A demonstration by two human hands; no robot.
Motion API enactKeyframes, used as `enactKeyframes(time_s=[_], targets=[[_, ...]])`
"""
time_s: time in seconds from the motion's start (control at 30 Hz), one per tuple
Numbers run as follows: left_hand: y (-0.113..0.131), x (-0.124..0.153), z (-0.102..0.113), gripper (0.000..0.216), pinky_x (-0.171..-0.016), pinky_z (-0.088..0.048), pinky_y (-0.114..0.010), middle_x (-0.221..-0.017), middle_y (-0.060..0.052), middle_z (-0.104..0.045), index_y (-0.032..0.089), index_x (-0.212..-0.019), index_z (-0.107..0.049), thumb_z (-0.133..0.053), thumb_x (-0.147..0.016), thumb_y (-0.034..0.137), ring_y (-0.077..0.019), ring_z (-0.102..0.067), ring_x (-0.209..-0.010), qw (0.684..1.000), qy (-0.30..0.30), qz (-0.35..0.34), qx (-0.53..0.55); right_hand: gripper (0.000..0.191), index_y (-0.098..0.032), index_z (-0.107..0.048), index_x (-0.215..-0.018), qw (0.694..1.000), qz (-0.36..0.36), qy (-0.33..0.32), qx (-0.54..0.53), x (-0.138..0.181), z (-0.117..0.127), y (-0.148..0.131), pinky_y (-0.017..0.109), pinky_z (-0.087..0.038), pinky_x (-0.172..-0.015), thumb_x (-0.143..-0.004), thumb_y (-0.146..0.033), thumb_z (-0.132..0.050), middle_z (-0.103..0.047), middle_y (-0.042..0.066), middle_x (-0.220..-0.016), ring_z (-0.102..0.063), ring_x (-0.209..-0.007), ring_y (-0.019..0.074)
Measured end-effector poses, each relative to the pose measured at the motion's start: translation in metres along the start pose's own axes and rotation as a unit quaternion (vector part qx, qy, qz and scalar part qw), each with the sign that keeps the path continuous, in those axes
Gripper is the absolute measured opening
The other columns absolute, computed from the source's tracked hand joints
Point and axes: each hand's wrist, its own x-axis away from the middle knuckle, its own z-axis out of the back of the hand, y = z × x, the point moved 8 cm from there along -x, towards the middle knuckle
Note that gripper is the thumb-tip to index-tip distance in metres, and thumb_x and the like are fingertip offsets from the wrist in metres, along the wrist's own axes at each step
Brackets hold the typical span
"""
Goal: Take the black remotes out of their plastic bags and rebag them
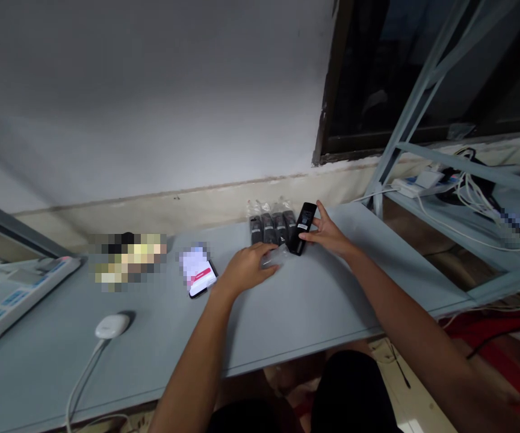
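Observation:
My right hand (325, 233) grips a slim black device (304, 228), shaped like a remote control, between thumb and fingers. It is tilted above the table, and its visible face carries a small white label. A clear plastic bag (275, 257) is in my left hand (250, 267), between thumb and fingers, and its far end comes close to the device's lower end. Just behind my hands, several similar black devices in clear bags (268, 227) lie side by side near the wall. My left fingers partly cover the lower ends of that row.
A lit phone (202, 279) lies left of my left arm on the grey table (296, 313). Farther left are a blurred pile (129, 258), a white charger puck with cable (112, 326) and a power strip (20, 307). A metal shelf frame (427, 90) with cables stands right.

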Motion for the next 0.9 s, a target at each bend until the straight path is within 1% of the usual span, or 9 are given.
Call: enactKeyframes(time_s=[0.1,0.23,0.3,0.4,0.5,0.67,0.77,0.83,0.9], targets=[[0.007,0.0,-0.001,0.051,-0.09,-0.057,-0.037,-0.125,-0.009,-0.074,0.026,-0.141,-0.064,-0.072,-0.092,0.039,-0.0242,-0.074,-0.099,1.0,0.016,-0.013,0.002,0.151,-0.044,0.013,-0.169,1.0,0.011,0.003,-0.011,0.001,-0.01,0.0,0.033,-0.061,-0.067,-0.065,-0.037,-0.097,-0.065,0.012,-0.14,-0.07,-0.077,0.0168],[0.007,-0.002,0.0,0.046,-0.083,-0.057,-0.038,-0.126,-0.01,-0.075,0.025,-0.139,-0.066,-0.069,-0.095,0.038,-0.0283,-0.075,-0.097,0.994,0.058,0.046,-0.074,0.147,-0.038,0.008,-0.17,0.999,0.006,0.045,-0.001,0.003,-0.023,0.003,0.032,-0.061,-0.064,-0.066,-0.042,-0.096,-0.069,0.013,-0.132,-0.071,-0.077,0.0188],[0.006,-0.002,0.001,0.045,-0.082,-0.057,-0.038,-0.122,-0.01,-0.076,0.025,-0.137,-0.066,-0.07,-0.095,0.038,-0.0299,-0.075,-0.098,0.99,0.073,0.067,-0.098,0.148,-0.037,0.009,-0.169,0.998,0.006,0.057,-0.003,0.004,-0.031,0.005,0.033,-0.062,-0.065,-0.065,-0.044,-0.097,-0.068,0.013,-0.133,-0.071,-0.077,0.019],[0.005,-0.003,0.002,0.042,-0.082,-0.056,-0.037,-0.12,-0.01,-0.077,0.026,-0.133,-0.068,-0.071,-0.094,0.041,-0.0301,-0.075,-0.098,0.988,0.091,0.078,-0.093,0.154,-0.038,0.016,-0.168,0.998,0.023,0.058,-0.023,0.006,-0.043,0.005,0.039,-0.065,-0.079,-0.064,-0.044,-0.098,-0.063,0.015,-0.141,-0.072,-0.086,0.0201],[0.002,-0.003,0.002,0.041,-0.082,-0.057,-0.038,-0.121,-0.011,-0.076,0.025,-0.132,-0.069,-0.07,-0.095,0.043,-0.0306,-0.075,-0.099,0.987,0.105,0.093,-0.075,0.161,-0.036,0.024,-0.166,0.997,0.036,0.062,-0.033,0.008,-0.051,0.005,0.044,-0.063,-0.093,-0.063,-0.042,-0.099,-0.06,0.014,-0.143,-0.071,-0.094,0.0211],[0.006,-0.005,-0.002,0.048,-0.093,-0.056,-0.044,-0.119,-0.014,-0.073,0.019,-0.135,-0.069,-0.071,-0.094,0.045,-0.0318,-0.071,-0.106,0.989,0.117,0.074,-0.059,0.165,-0.036,0.028,-0.165,0.997,0.04,0.059,-0.036,0.009,-0.057,0.006,0.046,-0.06,-0.101,-0.062,-0.042,-0.1,-0.06,0.013,-0.145,-0.07,-0.102,0.0229],[0.009,-0.005,0.002,0.051,-0.098,-0.055,-0.047,-0.117,-0.015,-0.073,0.018,-0.135,-0.07,-0.069,-0.094,0.048,-0.0311,-0.069,-0.107,0.991,0.125,0.051,-0.016,0.161,-0.037,0.025,-0.166,0.998,0.03,0.049,-0.038,0.007,-0.053,0.008,0.047,-0.06,-0.1,-0.063,-0.041,-0.099,-0.06,0.013,-0.145,-0.071,-0.098,0.0215],[0.008,-0.005,0.005,0.047,-0.098,-0.055,-0.045,-0.116,-0.014,-0.073,0.018,-0.134,-0.072,-0.063,-0.098,0.047,-0.0291,-0.07,-0.105,0.991,0.114,0.045,0.057,0.158,-0.039,0.022,-0.166,0.998,0.026,0.034,-0.047,0.005,-0.05,0.008,0.047,-0.061,-0.099,-0.064,-0.039,-0.098,-0.061,0.012,-0.143,-0.072,-0.095,0.0204],[0.003,-0.005,0.008,0.042,-0.097,-0.055,-0.041,-0.117,-0.013,-0.075,0.019,-0.127,-0.077,-0.056,-0.101,0.045,-0.0275,-0.071,-0.105,0.983,0.097,0.06,0.142,0.156,-0.039,0.018,-0.167,0.998,0.024,0.013,-0.061,0.002,-0.049,0.008,0.047,-0.061,-0.098,-0.063,-0.036,-0.098,-0.065,0.01,-0.138,-0.073,-0.093,0.0198]])
